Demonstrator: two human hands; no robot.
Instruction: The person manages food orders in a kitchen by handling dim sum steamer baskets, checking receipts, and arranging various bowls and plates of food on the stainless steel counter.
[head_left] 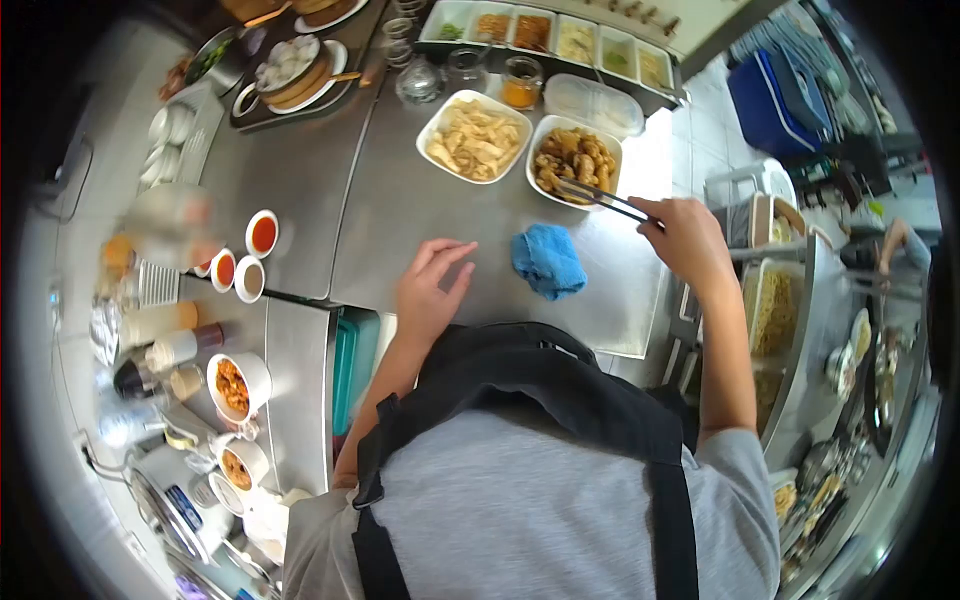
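Note:
My right hand (685,240) is closed around a pair of dark chopsticks (612,201). Their tips reach into a white bowl (617,160) of browned, glazed meat pieces (575,158); whether they pinch a piece is too small to tell. Over the steel counter (385,205), my left hand (430,290) holds nothing, its fingers apart. A folded blue cloth (550,260) lies between my two hands. Left of the meat bowl stands another white bowl (428,152) full of pale yellow, sliced food (475,140).
Behind the bowls are a clear plastic lid (595,105), glass jars (521,82) and a row of topping trays (533,30). Small sauce cups (263,234) and a white tub of food (232,388) stand at the left. Another person's arm (890,245) shows far right.

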